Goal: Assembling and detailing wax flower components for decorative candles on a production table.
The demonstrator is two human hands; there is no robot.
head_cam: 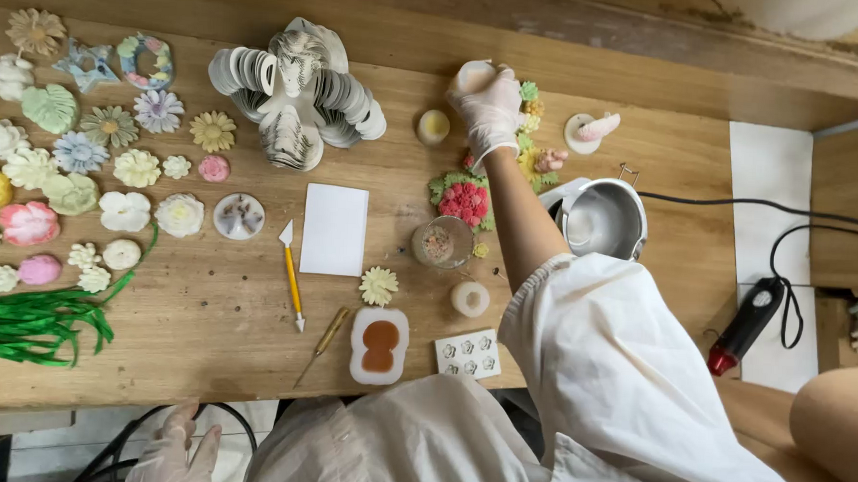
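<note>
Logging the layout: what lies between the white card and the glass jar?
Nothing: in the head view, only bare wooden table separates the white card from the glass jar.

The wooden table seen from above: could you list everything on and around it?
Moulded flowers: many, pastel, table's left part.
Green strips: a bundle, left edge.
Stack of round discs: white-grey, top centre.
White card: one, centre.
Yellow-handled tool: one, beside card.
Wooden-handled tool: one, front.
White mould: one, brown filling, front.
Glass cup: one, centre.
Metal pot: one, right.
Black and red tool: one, corded, far right.
Left hand: gloved, below the table edge.
Right hand: gloved, on a pale round piece.
</note>
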